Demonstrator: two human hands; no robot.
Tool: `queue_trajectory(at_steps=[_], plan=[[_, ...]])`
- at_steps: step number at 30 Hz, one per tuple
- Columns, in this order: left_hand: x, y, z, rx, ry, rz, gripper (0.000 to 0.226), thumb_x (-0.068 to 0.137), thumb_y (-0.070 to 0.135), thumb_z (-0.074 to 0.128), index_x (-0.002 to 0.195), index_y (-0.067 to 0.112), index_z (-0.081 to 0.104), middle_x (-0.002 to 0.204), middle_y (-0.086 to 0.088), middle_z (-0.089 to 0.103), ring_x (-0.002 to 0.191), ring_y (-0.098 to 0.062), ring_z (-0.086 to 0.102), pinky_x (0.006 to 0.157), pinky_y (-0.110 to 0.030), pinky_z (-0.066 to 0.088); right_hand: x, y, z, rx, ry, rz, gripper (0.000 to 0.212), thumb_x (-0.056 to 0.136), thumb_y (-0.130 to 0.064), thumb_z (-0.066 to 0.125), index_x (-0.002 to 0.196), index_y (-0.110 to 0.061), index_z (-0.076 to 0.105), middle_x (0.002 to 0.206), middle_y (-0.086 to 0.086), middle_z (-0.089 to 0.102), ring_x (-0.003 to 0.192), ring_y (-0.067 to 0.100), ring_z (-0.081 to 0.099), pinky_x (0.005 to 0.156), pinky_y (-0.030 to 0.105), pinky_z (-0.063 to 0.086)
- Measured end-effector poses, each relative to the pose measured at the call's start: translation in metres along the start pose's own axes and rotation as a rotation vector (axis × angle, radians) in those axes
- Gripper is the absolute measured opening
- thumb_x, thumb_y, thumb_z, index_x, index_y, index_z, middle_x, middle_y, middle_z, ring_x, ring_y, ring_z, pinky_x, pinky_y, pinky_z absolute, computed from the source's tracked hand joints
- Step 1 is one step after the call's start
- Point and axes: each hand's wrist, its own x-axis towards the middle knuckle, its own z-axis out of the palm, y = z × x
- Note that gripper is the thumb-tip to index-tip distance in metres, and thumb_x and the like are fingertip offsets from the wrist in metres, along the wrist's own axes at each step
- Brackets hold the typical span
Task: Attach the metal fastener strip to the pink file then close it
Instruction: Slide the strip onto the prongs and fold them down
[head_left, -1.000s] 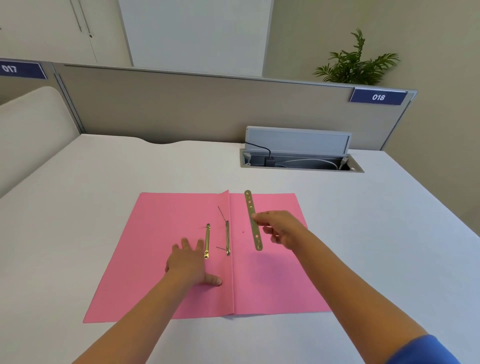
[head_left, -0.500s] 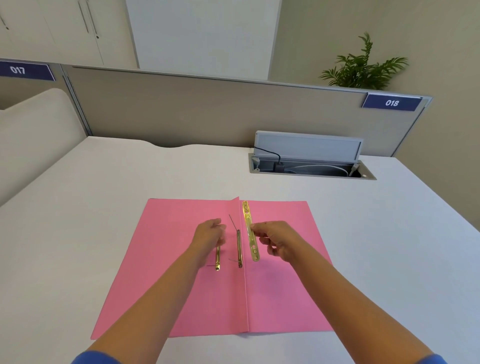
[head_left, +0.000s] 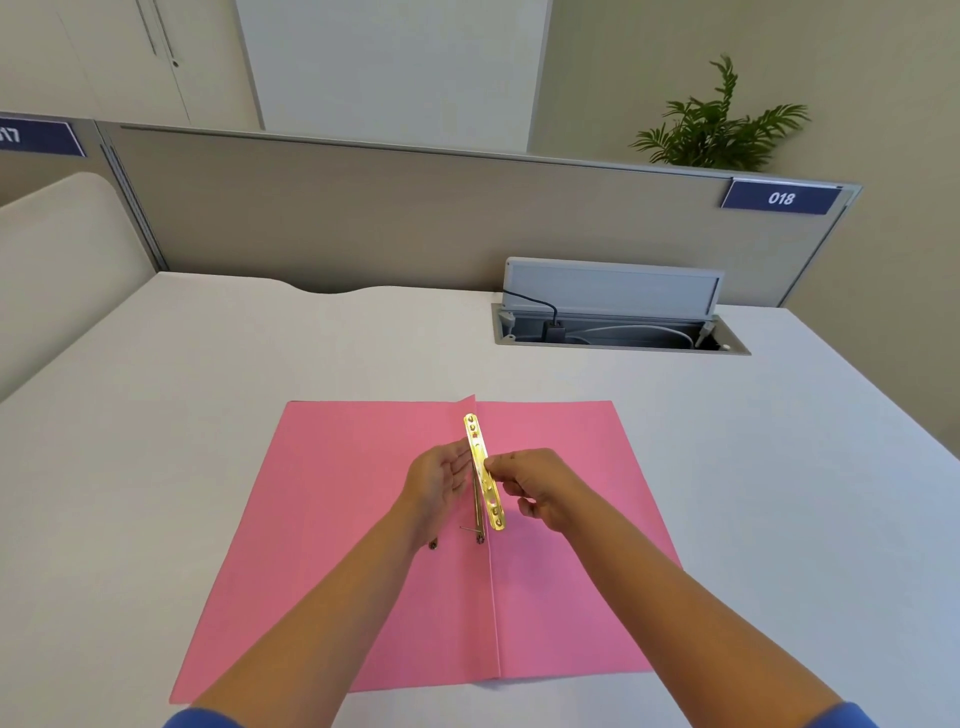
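White desk (head_left: 260, 441), grey partition (head_left: 363, 218), potted plant (head_left: 717, 130) behind.

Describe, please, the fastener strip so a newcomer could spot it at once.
On the white desk lies an open pink file. Above its centre fold, the right hand pinches a gold metal strip; unlike the thin prongs below, it is wide and perforated.

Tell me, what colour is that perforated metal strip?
Shiny gold metal strip, clearest in the head view.
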Motion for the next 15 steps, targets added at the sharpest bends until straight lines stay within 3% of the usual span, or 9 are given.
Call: queue_trajectory(at_steps=[15], plan=[[-0.0016, -0.0020, 0.0015, -0.004, -0.030, 0.016, 0.050, 0.094, 0.014, 0.019, 0.137, 0.001, 0.039, 0.143, -0.018, 0.045, 0.135, -0.027, 0.039, 0.115, -0.037, 0.026, 0.0085, 0.0074, 0.0032, 0.025, 0.017, 0.010, 0.015, 0.082, -0.002, 0.061, 0.068, -0.008, 0.064, 0.058, 0.003, 0.045, 0.052, 0.011, 0.032, 0.052, 0.024, 0.023]])
